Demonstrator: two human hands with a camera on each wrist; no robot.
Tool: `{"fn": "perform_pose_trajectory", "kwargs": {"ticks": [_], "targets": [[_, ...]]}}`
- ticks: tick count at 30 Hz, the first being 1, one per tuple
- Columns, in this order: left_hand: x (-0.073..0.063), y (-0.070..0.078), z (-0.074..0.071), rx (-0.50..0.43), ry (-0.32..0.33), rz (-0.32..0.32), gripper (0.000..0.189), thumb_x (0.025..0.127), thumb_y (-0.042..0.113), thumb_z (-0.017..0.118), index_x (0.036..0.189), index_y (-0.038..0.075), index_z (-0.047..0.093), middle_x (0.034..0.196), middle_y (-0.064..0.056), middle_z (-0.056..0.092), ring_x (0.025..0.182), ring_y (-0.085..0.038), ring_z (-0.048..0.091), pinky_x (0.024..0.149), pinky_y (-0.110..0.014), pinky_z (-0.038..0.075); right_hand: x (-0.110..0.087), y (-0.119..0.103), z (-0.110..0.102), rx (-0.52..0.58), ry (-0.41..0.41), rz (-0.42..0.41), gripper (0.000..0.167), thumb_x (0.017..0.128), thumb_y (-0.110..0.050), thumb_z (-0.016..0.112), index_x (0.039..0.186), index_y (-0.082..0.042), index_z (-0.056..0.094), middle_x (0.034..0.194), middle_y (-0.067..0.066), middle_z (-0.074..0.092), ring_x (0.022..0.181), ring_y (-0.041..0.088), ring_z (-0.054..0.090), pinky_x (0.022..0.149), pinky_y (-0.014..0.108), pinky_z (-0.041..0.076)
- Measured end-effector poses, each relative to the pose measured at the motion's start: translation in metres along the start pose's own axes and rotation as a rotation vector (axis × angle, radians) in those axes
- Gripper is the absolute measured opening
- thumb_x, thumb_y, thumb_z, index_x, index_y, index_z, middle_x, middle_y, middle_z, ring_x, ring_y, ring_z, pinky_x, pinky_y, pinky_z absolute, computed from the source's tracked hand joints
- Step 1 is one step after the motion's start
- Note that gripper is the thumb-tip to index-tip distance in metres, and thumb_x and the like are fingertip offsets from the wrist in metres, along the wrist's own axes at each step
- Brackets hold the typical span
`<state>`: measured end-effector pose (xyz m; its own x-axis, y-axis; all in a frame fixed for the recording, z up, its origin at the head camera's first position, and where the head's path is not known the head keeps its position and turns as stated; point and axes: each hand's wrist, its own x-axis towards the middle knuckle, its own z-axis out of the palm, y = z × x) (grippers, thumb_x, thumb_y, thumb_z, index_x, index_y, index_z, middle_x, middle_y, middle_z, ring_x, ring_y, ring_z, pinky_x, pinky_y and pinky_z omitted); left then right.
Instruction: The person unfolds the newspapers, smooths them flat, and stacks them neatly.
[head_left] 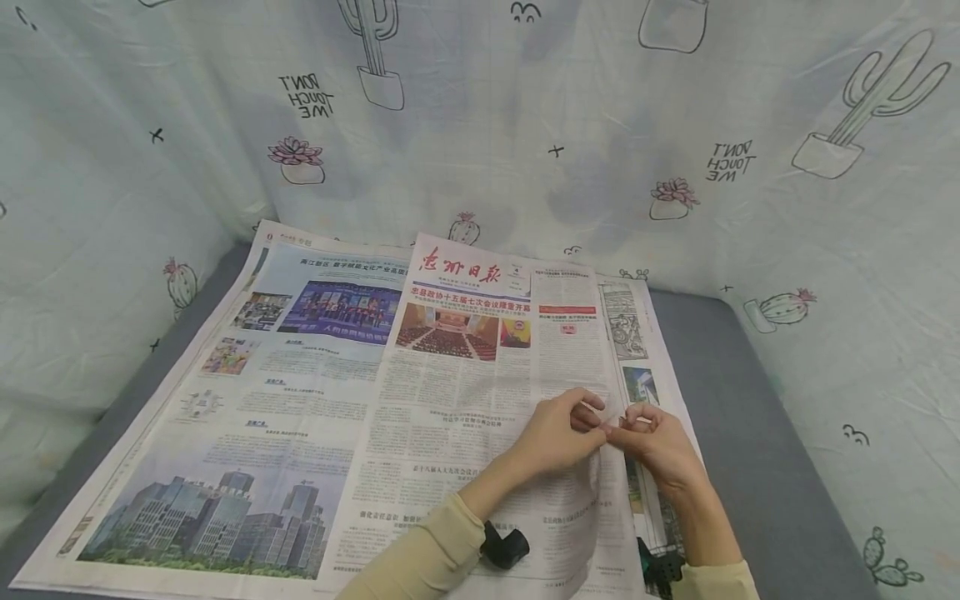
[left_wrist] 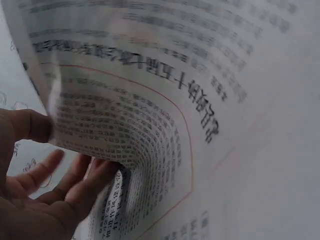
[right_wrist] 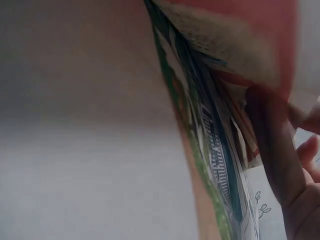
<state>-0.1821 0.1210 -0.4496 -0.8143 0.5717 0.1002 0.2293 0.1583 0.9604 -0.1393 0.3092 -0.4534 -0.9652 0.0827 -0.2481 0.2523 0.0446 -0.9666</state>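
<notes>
A newspaper [head_left: 442,400] with a red masthead lies on top of a wider spread newspaper [head_left: 300,392]. My left hand [head_left: 558,433] pinches the right edge of the upper paper. Close beside it, fingertips almost meeting, my right hand [head_left: 656,446] pinches the same edge. In the left wrist view, a printed page [left_wrist: 125,120] curves up, with the thumb on one side of its edge and the other fingers behind. Several layered sheet edges [right_wrist: 215,145] show in the right wrist view, a finger [right_wrist: 272,140] of my right hand against them.
Beneath the papers is a dark grey table top [head_left: 738,400], visible at the right and left. A pale curtain [head_left: 480,125] with cactus drawings surrounds it at the back and sides. Black wrist devices [head_left: 506,546] sit at both wrists.
</notes>
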Motion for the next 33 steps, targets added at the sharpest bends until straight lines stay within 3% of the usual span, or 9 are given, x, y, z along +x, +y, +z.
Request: {"fn": "perform_pose_trajectory", "kwargs": {"ticks": [4, 8, 12, 18, 23, 26, 30, 33], "targets": [[0.001, 0.001, -0.002, 0.054, 0.004, 0.072, 0.012, 0.091, 0.007, 0.063, 0.101, 0.011, 0.068, 0.097, 0.006, 0.067, 0.085, -0.002, 0.063, 0.074, -0.019, 0.051, -0.001, 0.0, 0.0, -0.031, 0.011, -0.032, 0.021, 0.084, 0.002, 0.075, 0.091, 0.001, 0.055, 0.075, 0.007, 0.067, 0.073, 0.017, 0.063, 0.067, 0.03, 0.053], [0.001, 0.0, -0.003, 0.134, 0.028, 0.093, 0.022, 0.091, 0.005, 0.058, 0.096, 0.014, 0.077, 0.1, 0.01, 0.068, 0.079, -0.001, 0.058, 0.07, -0.019, 0.048, 0.0, 0.001, 0.0, -0.088, 0.04, -0.044, 0.023, 0.084, -0.001, 0.076, 0.103, 0.008, 0.066, 0.09, 0.014, 0.072, 0.084, 0.023, 0.068, 0.073, 0.032, 0.055], [0.0, 0.001, -0.005, 0.144, 0.053, 0.044, 0.024, 0.09, 0.009, 0.059, 0.101, 0.014, 0.08, 0.1, 0.01, 0.07, 0.073, -0.001, 0.057, 0.063, -0.019, 0.046, -0.001, 0.001, -0.001, -0.142, 0.063, -0.027, 0.028, 0.084, -0.007, 0.077, 0.107, 0.007, 0.07, 0.094, 0.013, 0.071, 0.085, 0.022, 0.067, 0.074, 0.031, 0.055], [-0.002, 0.002, -0.008, 0.068, 0.041, -0.03, 0.017, 0.089, 0.015, 0.068, 0.101, 0.016, 0.08, 0.097, 0.01, 0.072, 0.076, 0.001, 0.063, 0.063, -0.02, 0.05, -0.001, -0.001, -0.002, -0.148, 0.069, 0.001, 0.032, 0.084, -0.009, 0.079, 0.11, 0.007, 0.07, 0.096, 0.011, 0.07, 0.087, 0.022, 0.066, 0.075, 0.032, 0.055], [-0.001, 0.002, -0.01, 0.003, 0.016, -0.085, 0.016, 0.087, 0.015, 0.071, 0.099, 0.014, 0.08, 0.08, 0.01, 0.07, 0.062, -0.003, 0.06, 0.054, -0.021, 0.047, -0.001, -0.001, -0.003, -0.149, 0.071, 0.018, 0.032, 0.084, -0.01, 0.079, 0.11, 0.006, 0.07, 0.098, 0.011, 0.068, 0.088, 0.022, 0.065, 0.076, 0.033, 0.055], [0.0, 0.002, -0.011, -0.008, 0.015, -0.096, 0.016, 0.085, 0.014, 0.072, 0.099, 0.013, 0.08, 0.079, 0.01, 0.07, 0.059, -0.005, 0.058, 0.052, -0.021, 0.047, 0.0, -0.001, -0.004, -0.141, 0.073, 0.026, 0.032, 0.083, -0.01, 0.08, 0.111, 0.005, 0.071, 0.102, 0.012, 0.066, 0.09, 0.023, 0.064, 0.077, 0.033, 0.054], [0.0, 0.003, -0.011, 0.007, 0.015, -0.08, 0.02, 0.081, 0.008, 0.071, 0.099, 0.011, 0.08, 0.091, 0.007, 0.072, 0.066, -0.002, 0.062, 0.055, -0.021, 0.05, 0.0, 0.0, -0.005, -0.131, 0.07, 0.034, 0.034, 0.084, -0.011, 0.079, 0.112, 0.005, 0.071, 0.108, 0.012, 0.063, 0.094, 0.022, 0.062, 0.079, 0.033, 0.054], [0.0, 0.004, -0.011, 0.004, 0.008, -0.08, 0.024, 0.078, 0.003, 0.07, 0.1, 0.007, 0.079, 0.088, 0.005, 0.073, 0.067, -0.001, 0.063, 0.054, -0.021, 0.05, 0.0, 0.0, -0.006, -0.128, 0.07, 0.035, 0.034, 0.084, -0.012, 0.08, 0.113, 0.004, 0.071, 0.112, 0.013, 0.063, 0.094, 0.021, 0.063, 0.079, 0.032, 0.054]]}}
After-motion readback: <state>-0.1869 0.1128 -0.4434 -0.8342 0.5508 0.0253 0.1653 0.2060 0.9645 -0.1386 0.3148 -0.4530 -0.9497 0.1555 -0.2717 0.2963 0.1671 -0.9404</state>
